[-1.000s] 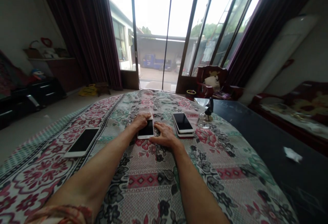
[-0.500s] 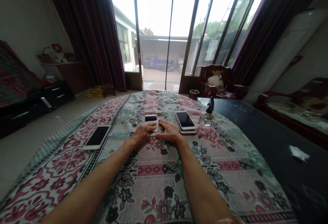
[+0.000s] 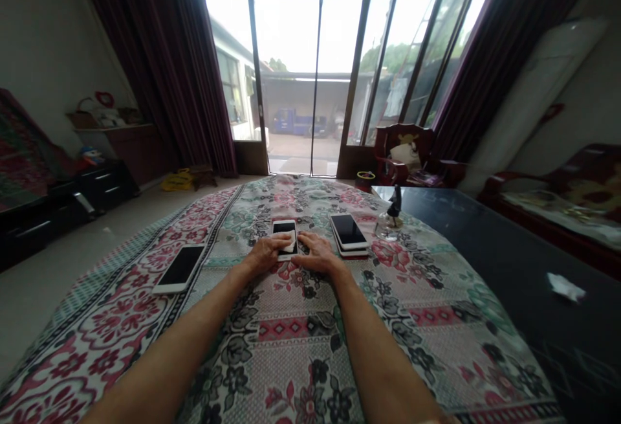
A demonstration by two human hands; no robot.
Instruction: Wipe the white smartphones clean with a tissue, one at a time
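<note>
A white smartphone [image 3: 284,225] lies face up on the patterned cloth in front of me. My left hand [image 3: 264,254] presses a folded white wipe [image 3: 289,243] flat against its dark screen, fingers closed over the wipe. At the phone's right side, my right hand [image 3: 317,253] holds the edge, with the thumb by the lower corner and the fingers higher up. A second white smartphone [image 3: 180,268] rests face up to the left. Right of my hands, a stack of phones [image 3: 349,232] has a white one with a black screen on top.
A clear bottle with a black spray top [image 3: 391,217] stands beyond the stack. The floral tablecloth [image 3: 310,327] covers the table. On the dark tabletop [image 3: 466,243] at right lies a crumpled white tissue [image 3: 565,287]. A wooden chair [image 3: 405,152] stands near the glass doors.
My left hand has slid the wipe a little lower over the screen, baring more of the upper part. My right hand stays at the phone's edge. The camera view has shifted slightly.
</note>
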